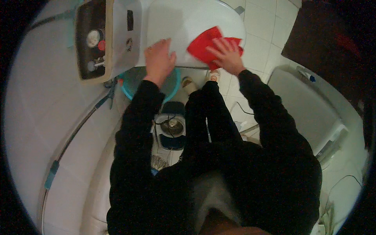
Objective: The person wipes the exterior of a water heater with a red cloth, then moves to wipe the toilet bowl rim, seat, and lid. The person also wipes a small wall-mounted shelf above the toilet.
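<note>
A red cloth (200, 47) lies on the smooth white toilet lid (172, 19). My right hand (228, 55) rests palm down on the cloth's right part, fingers spread and slightly blurred. My left hand (159, 58) is at the lid's near left part, apart from the cloth. Its fingers bend loosely with the thumb held away, and I see nothing in it. Whether it touches the lid, I cannot tell. Left of the lid stands a white tank (121, 43) with an open beige-rimmed top, showing round white and red parts inside.
Below the lid sits a teal basin (178, 84). Closer to me is a blue and grey container (171, 143) with a round opening. A pole (78, 135) leans along the left wall. To the right stands a white lidded appliance (305, 102). A dark mat (325, 51) lies beyond it.
</note>
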Demonstrator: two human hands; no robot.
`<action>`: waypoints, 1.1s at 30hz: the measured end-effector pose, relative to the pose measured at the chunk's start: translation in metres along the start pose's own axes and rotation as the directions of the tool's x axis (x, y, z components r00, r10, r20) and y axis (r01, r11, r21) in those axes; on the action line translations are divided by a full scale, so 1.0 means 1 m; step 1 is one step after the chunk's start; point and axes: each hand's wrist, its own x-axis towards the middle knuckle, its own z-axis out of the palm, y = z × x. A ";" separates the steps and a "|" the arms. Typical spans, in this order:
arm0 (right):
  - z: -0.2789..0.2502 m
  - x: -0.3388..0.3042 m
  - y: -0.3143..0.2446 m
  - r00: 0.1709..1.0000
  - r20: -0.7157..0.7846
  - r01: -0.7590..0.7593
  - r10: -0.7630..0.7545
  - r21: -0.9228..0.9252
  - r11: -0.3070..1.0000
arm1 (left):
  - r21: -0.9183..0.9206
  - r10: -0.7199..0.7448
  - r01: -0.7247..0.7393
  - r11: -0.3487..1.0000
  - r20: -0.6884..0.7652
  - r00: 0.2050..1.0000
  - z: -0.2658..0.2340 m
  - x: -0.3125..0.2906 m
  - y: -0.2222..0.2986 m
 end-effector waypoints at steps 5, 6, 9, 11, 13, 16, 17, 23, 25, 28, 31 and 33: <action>0.016 0.026 0.071 0.830 -0.342 -0.422 0.440 0.130 0.897 | 0.152 -0.048 0.041 0.987 0.041 0.998 0.067 -0.011 0.014; 0.022 0.039 0.075 0.760 -0.365 -0.475 0.537 0.251 0.843 | 0.157 -0.042 0.028 0.987 0.086 0.995 0.071 -0.012 0.013; 0.032 0.056 0.084 0.601 -0.255 -0.597 0.758 0.488 0.637 | 0.198 -0.006 -0.016 0.980 0.111 0.994 0.069 -0.010 0.009; 0.038 0.052 0.081 0.562 -0.309 -0.588 0.767 0.504 0.633 | 0.201 0.006 -0.026 0.979 0.104 0.995 0.067 -0.005 0.010; 0.046 0.039 0.064 0.443 -0.257 -0.551 0.859 0.678 0.487 | 0.232 -0.020 -0.004 0.973 0.103 0.994 0.068 -0.002 0.012; 0.059 0.023 0.013 0.210 -0.078 -0.588 0.975 0.786 0.189 | 0.258 -0.015 -0.009 0.966 0.093 0.996 0.069 -0.001 0.011; 0.061 0.020 -0.007 0.175 -0.098 -0.562 0.980 0.807 0.181 | 0.274 -0.018 -0.011 0.962 0.101 0.995 0.069 -0.001 0.009; 0.051 0.018 -0.106 0.208 0.023 -0.596 0.978 0.796 0.108 | 0.287 -0.001 -0.034 0.957 0.122 0.993 0.069 0.001 0.005; 0.044 0.016 -0.109 0.303 -0.015 -0.638 0.953 0.740 0.214 | 0.292 0.005 -0.043 0.955 0.132 0.991 0.069 0.002 0.003; 0.037 0.018 -0.079 0.338 -0.101 -0.662 0.936 0.681 0.313 | 0.298 0.010 -0.052 0.953 0.143 0.990 0.068 0.004 0.000; 0.032 0.045 -0.016 0.348 -0.237 -0.702 0.907 0.576 0.420 | 0.315 -0.004 -0.047 0.948 0.158 0.987 0.065 0.005 -0.002; 0.024 0.072 0.024 0.436 -0.247 -0.738 0.865 0.452 0.501 | 0.325 -0.006 -0.047 0.945 0.162 0.987 0.064 0.004 -0.002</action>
